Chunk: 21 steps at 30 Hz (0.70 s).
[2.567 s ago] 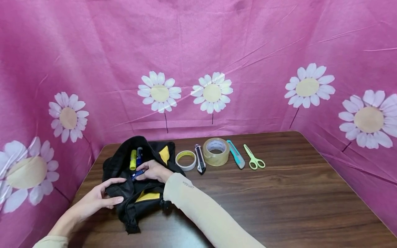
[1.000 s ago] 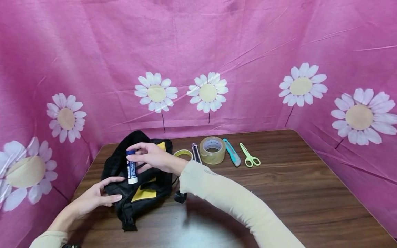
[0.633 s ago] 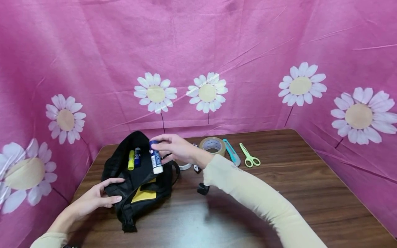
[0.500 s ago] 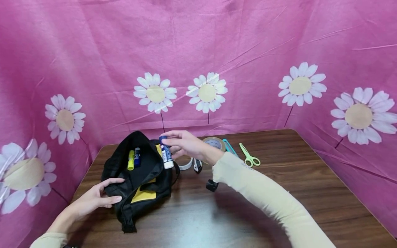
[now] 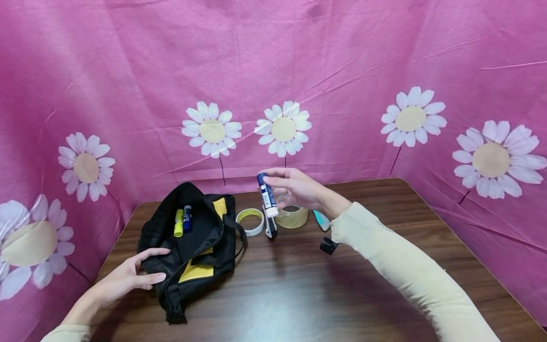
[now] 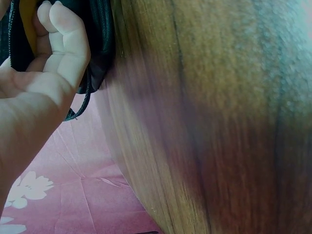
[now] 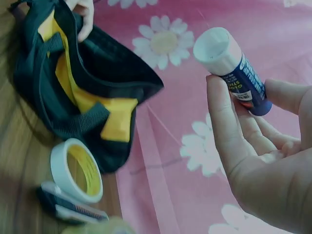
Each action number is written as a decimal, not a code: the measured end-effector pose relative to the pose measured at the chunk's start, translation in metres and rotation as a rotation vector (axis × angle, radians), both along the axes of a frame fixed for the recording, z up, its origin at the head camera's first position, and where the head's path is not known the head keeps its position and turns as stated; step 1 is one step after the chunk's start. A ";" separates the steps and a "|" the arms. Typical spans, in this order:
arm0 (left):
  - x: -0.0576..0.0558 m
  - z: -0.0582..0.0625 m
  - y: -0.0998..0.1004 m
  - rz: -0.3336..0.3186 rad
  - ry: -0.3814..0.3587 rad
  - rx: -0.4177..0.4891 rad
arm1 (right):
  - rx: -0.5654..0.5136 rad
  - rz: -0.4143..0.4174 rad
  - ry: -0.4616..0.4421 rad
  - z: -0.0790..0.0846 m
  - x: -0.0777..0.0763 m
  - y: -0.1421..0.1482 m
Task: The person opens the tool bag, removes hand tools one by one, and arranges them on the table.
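Over the table (image 5: 273,294), the glue stick (image 5: 268,195) was in the right hand (image 5: 299,187), held between thumb and fingers, tilted, blue end up. The left hand (image 5: 143,273) gripped the near left edge of the bag (image 5: 194,297), whose mouth stood open. Yellow stick (image 5: 178,223) and blue stick (image 5: 187,218) lay side by side inside.

Progress, as judged: partway. One stick was out of the bag but not set down; two inside were left to deal with. White tape (image 5: 256,232), black cutter (image 5: 271,231), clear tape (image 5: 295,220) and teal cutter (image 5: 321,221) made a row right of the bag.

Views compared: head view only, the two sticks in the bag; also, the glue stick's white end overlapped the black cutter there. Right wrist view showed them well apart, so no contact; it also gave the recessed white end and part of the "GLUE STICK" label. Left wrist view showed the left fingers curled at the bag, no glue stick; fingertip contact could not be told there.
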<state>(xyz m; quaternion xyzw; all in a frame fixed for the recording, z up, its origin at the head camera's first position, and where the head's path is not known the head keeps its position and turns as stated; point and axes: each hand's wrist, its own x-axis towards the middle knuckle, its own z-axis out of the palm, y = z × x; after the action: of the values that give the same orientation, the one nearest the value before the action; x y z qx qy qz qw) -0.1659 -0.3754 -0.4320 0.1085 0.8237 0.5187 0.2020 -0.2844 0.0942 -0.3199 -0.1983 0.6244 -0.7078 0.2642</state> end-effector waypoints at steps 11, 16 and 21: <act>0.001 -0.001 -0.001 0.002 -0.004 -0.007 | 0.071 -0.133 0.025 -0.001 -0.010 0.071; 0.002 -0.002 0.000 0.013 -0.013 -0.010 | 0.127 -0.181 0.053 -0.006 -0.016 0.108; 0.001 -0.003 0.001 0.016 0.046 -0.021 | 0.163 -0.244 0.043 -0.019 -0.024 0.143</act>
<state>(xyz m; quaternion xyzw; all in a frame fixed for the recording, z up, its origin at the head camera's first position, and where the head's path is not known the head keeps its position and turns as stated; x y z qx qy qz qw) -0.1652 -0.3746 -0.4349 0.1117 0.8342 0.5091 0.1802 -0.3088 0.2370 -0.3393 -0.1139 0.7050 -0.6771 0.1778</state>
